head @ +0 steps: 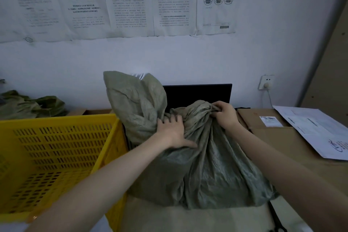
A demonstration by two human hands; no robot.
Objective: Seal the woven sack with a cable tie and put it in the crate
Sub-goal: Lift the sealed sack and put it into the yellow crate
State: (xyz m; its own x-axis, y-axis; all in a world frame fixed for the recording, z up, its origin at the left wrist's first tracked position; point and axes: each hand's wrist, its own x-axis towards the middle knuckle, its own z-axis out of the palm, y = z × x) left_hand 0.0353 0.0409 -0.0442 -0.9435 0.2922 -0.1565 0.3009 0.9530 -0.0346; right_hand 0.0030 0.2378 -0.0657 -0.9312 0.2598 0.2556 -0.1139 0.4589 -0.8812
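1. Both hands are on the woven sack (197, 156): left hand (172, 131) lies spread with fingers out, pressing the cloth at the gathered neck, while right hand (225, 114) has its fingers curled round a bunch of fabric at the sack's mouth. They sit near each other, not touching.
2. Far left, a heap of green sacks (32, 103) lies against the wall, apart from the action.
3. Next along, the yellow crate (56, 147) stands just beside the sack, its slotted walls showing and nothing visible inside.
4. Centre, the sack sits on the pale worktop (169, 218), bulging low, one loose flap standing up behind the left hand. A dark screen (197, 92) is behind it.
5. Right of that, flat cardboard (273, 135) and printed sheets (320, 132) lie on the worktop; a wall socket (266, 82) is above.
6. Progress, as I read it: early. The neck is only being gathered; no cable tie shows anywhere, so tying, cinching and lifting into the crate are all left.
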